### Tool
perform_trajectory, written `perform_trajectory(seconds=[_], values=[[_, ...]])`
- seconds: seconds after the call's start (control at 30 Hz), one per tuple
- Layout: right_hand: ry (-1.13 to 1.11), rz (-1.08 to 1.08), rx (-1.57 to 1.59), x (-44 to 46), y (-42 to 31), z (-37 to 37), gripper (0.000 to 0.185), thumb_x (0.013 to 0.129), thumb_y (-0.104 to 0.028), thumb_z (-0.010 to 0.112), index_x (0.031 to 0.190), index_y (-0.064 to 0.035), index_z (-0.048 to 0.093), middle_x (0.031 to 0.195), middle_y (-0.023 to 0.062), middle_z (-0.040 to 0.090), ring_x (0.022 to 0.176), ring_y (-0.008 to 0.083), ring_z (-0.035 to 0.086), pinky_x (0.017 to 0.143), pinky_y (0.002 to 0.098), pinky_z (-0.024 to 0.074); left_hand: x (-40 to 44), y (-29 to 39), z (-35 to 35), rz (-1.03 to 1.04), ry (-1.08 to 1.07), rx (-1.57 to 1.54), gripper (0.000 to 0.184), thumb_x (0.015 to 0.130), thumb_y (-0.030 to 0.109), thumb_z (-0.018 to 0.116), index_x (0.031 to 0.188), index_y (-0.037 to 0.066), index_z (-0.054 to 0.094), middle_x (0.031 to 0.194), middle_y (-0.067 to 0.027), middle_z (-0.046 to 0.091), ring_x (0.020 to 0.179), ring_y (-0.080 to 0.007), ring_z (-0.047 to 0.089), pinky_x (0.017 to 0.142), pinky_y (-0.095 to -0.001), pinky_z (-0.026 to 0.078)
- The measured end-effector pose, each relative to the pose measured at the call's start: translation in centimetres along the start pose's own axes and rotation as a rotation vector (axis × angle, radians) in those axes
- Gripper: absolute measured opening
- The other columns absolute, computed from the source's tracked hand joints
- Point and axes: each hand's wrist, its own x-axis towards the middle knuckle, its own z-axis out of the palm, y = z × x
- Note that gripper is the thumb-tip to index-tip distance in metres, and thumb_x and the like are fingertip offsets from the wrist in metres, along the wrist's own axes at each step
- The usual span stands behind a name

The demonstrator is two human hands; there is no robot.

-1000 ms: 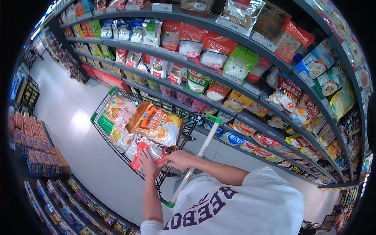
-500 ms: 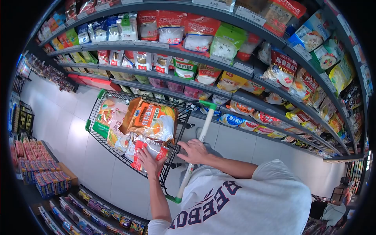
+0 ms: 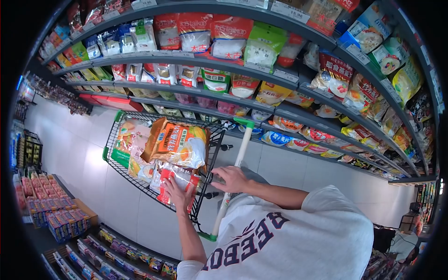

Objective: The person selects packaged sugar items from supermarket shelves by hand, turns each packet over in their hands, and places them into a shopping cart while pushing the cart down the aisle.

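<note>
My left hand (image 3: 176, 193) lies on a red and white plastic packet (image 3: 187, 179) at the near end of the shopping cart (image 3: 108, 161), its fingers stretched over the wrapping. My right hand (image 3: 229, 179) hovers between the basket's near rim and the pale cart handle (image 3: 242, 148), fingers apart and holding nothing I can see. Beyond the packet, a large orange and white bag (image 3: 179, 145) rests on top. Pink and green packages (image 3: 129, 136) lie farther along in the wire basket, partly covered.
Shelves (image 3: 186, 59) stocked with bagged goods curve along the cart's far side and to the right. Boxed goods (image 3: 70, 224) stand at lower left beside a low shelf (image 3: 116, 254). Pale tiled floor (image 3: 84, 158) runs between. A person (image 3: 401, 247) appears at lower right.
My left hand stays on the red and white packet, and my right hand has barely moved. The view has shifted slightly, so the shelves sit a little lower and farther left.
</note>
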Motion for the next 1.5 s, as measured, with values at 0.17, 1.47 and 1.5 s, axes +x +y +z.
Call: perform_trajectory(seconds=[0.17,1.47,1.5], values=[[0.003,0.082,0.193,0.5,0.4,-1.2,0.034,0.090,-0.029,0.073,0.115,-0.0077,0.062,0.103,0.0092,0.068,0.085,0.0254,0.071,0.072,0.0389,0.0567,-0.4,1.1,0.5,0.025,0.174,-0.179,0.069,0.095,0.034,0.067,0.149,-0.001,0.041,0.157,-0.0309,0.032,0.146,-0.0482,0.027,0.120,-0.0579,0.020],[0.536,0.446,0.011,3.3,33.5,-25.4,0.032,0.086,-0.019,0.075,0.116,-0.0071,0.073,0.112,0.0129,0.072,0.100,0.0303,0.067,0.088,0.0376,0.0527,-3.5,30.0,5.9,0.252,0.346,-0.377,0.033,0.092,0.004,0.065,0.124,-0.002,0.061,0.129,-0.0210,0.060,0.116,-0.0355,0.060,0.094,-0.0396,0.050],[0.517,0.372,-0.104,3.2,33.2,-25.6,0.030,0.087,-0.020,0.073,0.115,-0.0099,0.075,0.112,0.0129,0.072,0.106,0.0332,0.065,0.092,0.0394,0.0519,-4.0,31.2,5.6,0.163,0.302,-0.439,0.033,0.092,0.005,0.065,0.124,-0.002,0.061,0.130,-0.0200,0.060,0.115,-0.0340,0.061,0.090,-0.0373,0.051]])
